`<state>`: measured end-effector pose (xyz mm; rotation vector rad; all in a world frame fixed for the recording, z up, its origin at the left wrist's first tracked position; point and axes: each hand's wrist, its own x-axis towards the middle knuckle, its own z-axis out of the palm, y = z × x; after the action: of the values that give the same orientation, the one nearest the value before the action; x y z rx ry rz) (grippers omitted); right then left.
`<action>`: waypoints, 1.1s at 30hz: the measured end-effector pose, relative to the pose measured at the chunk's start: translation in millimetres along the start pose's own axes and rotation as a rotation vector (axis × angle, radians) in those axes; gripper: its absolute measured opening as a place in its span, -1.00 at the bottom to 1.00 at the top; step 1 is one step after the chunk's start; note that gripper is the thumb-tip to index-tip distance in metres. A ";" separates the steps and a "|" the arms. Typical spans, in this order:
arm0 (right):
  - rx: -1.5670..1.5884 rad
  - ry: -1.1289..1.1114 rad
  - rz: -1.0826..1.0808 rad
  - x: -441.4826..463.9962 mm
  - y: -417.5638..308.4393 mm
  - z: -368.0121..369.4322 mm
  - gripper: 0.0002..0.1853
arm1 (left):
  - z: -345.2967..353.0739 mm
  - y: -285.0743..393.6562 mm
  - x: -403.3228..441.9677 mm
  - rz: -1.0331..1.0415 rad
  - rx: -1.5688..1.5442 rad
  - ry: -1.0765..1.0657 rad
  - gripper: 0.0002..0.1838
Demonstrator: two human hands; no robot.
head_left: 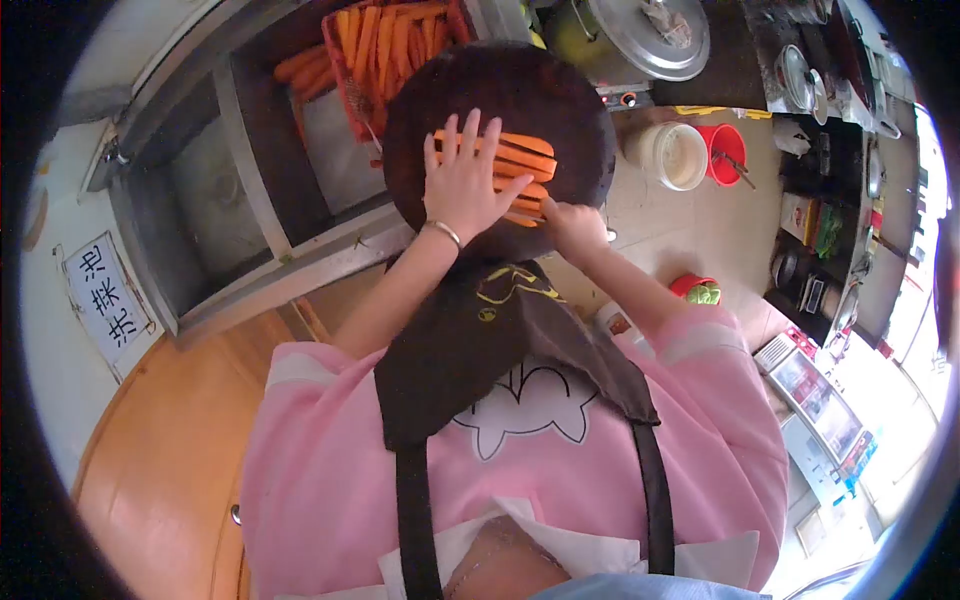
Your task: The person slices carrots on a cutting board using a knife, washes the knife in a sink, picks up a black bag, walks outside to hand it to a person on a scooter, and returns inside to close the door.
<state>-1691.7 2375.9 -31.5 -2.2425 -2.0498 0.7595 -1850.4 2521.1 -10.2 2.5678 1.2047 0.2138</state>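
Several orange carrot pieces (530, 145) lie side by side on a round, dark chopping board (500, 85). My left hand (465, 185) rests flat over them with its fingers spread, covering part of the carrots. At their right end, near the board's lower right edge, my right hand (578, 228) is closed in a fist. Whatever its fingers hold is hidden; a small pale tip shows just beyond the fist.
Behind the board, a red crate (345, 85) of whole carrots stands in a metal sink (280, 250). A large lidded pot (650, 45) is at the upper right. On the floor are a white bucket (680, 160), a red bucket (722, 150) and a red basin (686, 282) with green vegetables.
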 end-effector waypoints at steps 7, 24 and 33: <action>-0.141 -0.179 0.097 10.5 -24.1 -23.1 -0.86 | 12.9 -20.5 3.2 -0.057 -0.094 -0.011 -0.08; 0.183 0.357 0.041 -39.7 10.9 -43.1 -0.82 | -28.9 -79.0 0.3 0.093 -0.478 0.346 -0.09; 0.439 0.502 0.588 -46.9 20.2 -34.0 -0.70 | 56.7 -31.8 -6.6 0.394 -0.104 -0.118 0.04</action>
<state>-1662.1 2339.5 7.8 -2.4282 -0.9127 0.5063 -1863.1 2523.8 -74.2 2.6587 0.6221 0.1985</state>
